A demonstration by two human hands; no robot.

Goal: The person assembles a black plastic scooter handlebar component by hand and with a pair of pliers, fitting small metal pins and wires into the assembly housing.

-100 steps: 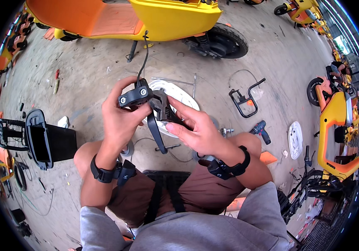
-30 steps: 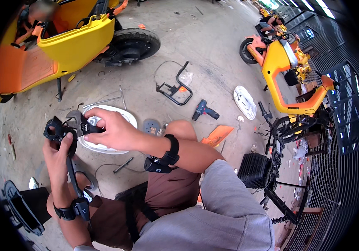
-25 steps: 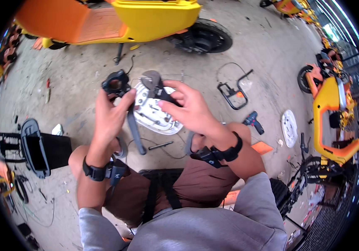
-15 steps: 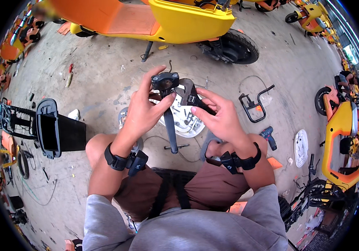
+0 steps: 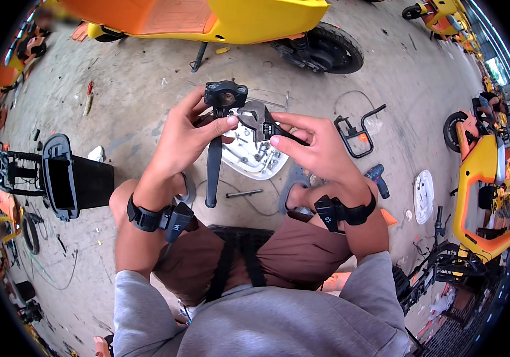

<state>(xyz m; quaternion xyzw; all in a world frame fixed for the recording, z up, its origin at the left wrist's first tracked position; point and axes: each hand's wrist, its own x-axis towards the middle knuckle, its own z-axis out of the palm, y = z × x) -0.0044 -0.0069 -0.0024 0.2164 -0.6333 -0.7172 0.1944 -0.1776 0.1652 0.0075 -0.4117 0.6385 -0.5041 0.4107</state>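
Wrapped around a black brake lever, my left hand keeps it upright, its clamp end at the top and the long blade hanging down. My right hand grips the black handle of an adjustable wrench. The wrench jaws point left and lie against or very near the lever's body just below the clamp; whether they grip a nut there is hidden. Beneath both hands is a white tray holding several small metal parts.
A yellow and orange scooter stands ahead. To the left lies a black bin-like part. On the right are a bent black metal frame, a cordless drill and a white panel. A metal rod lies between my feet.
The brake lever and both hands have shifted slightly left and up in view. The wrench has turned, its jaws now more level and pointing left toward the lever.
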